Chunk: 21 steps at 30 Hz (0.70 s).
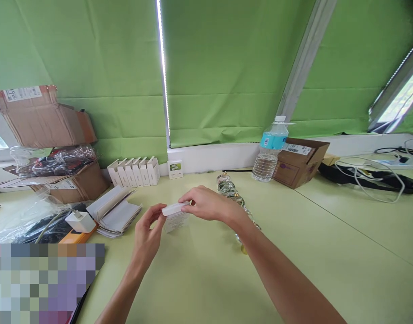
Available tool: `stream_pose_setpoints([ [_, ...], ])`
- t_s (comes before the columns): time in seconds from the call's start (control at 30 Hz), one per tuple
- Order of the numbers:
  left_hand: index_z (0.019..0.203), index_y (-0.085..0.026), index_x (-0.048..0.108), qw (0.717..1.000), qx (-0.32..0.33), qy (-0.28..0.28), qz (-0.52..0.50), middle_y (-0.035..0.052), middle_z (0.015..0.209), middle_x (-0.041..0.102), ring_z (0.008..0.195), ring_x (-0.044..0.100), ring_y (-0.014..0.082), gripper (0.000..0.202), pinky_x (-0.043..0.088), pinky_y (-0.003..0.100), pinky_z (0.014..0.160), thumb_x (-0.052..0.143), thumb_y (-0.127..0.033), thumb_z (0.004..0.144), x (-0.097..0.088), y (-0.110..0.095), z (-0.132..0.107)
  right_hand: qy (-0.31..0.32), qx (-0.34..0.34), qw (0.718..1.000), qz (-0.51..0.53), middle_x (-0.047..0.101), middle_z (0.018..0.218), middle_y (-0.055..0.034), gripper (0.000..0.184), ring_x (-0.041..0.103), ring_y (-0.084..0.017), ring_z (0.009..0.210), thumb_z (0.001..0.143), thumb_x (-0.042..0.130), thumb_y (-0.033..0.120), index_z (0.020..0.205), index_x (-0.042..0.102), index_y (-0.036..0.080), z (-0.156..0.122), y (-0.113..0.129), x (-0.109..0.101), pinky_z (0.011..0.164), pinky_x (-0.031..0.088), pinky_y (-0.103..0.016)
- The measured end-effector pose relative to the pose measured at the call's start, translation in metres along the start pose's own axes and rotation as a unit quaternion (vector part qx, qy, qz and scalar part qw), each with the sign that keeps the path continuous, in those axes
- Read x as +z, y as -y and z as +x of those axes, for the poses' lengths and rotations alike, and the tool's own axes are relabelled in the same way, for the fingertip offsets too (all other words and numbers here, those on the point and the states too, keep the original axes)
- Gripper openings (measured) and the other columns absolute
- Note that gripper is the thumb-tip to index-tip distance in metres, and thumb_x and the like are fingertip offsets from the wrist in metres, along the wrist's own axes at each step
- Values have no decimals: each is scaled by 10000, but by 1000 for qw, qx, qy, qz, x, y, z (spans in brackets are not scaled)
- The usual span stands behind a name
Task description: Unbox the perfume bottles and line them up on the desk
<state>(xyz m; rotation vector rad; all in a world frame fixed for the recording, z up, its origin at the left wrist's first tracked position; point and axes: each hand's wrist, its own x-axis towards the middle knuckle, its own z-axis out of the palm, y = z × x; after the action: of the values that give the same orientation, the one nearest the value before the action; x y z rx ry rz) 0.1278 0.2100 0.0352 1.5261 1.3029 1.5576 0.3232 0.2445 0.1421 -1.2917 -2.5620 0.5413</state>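
My left hand (151, 227) and my right hand (204, 204) are closed on opposite ends of a small white box (174, 208), raised over the pale table. Fine print covers a pale panel (177, 222) just below it; whether that panel belongs to the box, I cannot tell. Fingertips of both hands pinch the white edge. Close by my right hand and forearm, a row of beaded bracelets (227, 186) runs along the table, partly covered by the arm.
Several slim white boxes (134, 172) stand at the back, beside one with a green picture (175, 169). White booklets (117, 213) and a charger (80, 221) lie left, near stacked cardboard boxes (44, 119). A water bottle (269, 150) and brown carton (297, 162) stand back right.
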Motion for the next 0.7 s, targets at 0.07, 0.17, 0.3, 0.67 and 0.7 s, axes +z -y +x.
stream_pose_setpoints([
  [0.07,1037,-217,641,1000,-2,-14,6,50,1051,694,947,653,189,275,497,307,853,595,-403,839,0,0,-2,-2,5,1000,-4,663,887,-54,315,539,-132,660,849,512,409,992,718,218,1,0,1,564,328,-228],
  [0.17,1079,-232,647,998,17,-37,41,53,1113,683,1007,640,206,283,487,335,895,563,-393,862,0,-1,-5,-9,8,1000,-8,643,799,-35,295,483,-111,588,836,530,408,944,713,204,2,1,1,523,285,-227],
  [0.3,1165,-281,625,990,95,-18,106,30,1272,610,1194,538,211,298,401,376,1030,521,-340,893,-1,-2,-8,-22,-3,1000,-15,596,675,-12,248,431,-100,551,835,537,376,817,688,181,2,4,3,509,257,-230],
  [0.67,1049,-303,688,993,61,-37,94,13,1213,645,1081,614,200,227,488,318,912,588,-369,856,1,-2,-6,-39,2,998,-44,452,568,25,262,293,-85,481,829,528,333,621,568,178,1,12,6,469,191,-251],
  [0.7,1045,-304,690,994,55,-39,91,12,1209,648,1070,620,198,227,490,315,909,591,-373,853,1,-2,-6,-41,4,998,-45,448,566,25,267,289,-85,477,829,525,333,615,560,178,1,12,6,467,189,-252],
])
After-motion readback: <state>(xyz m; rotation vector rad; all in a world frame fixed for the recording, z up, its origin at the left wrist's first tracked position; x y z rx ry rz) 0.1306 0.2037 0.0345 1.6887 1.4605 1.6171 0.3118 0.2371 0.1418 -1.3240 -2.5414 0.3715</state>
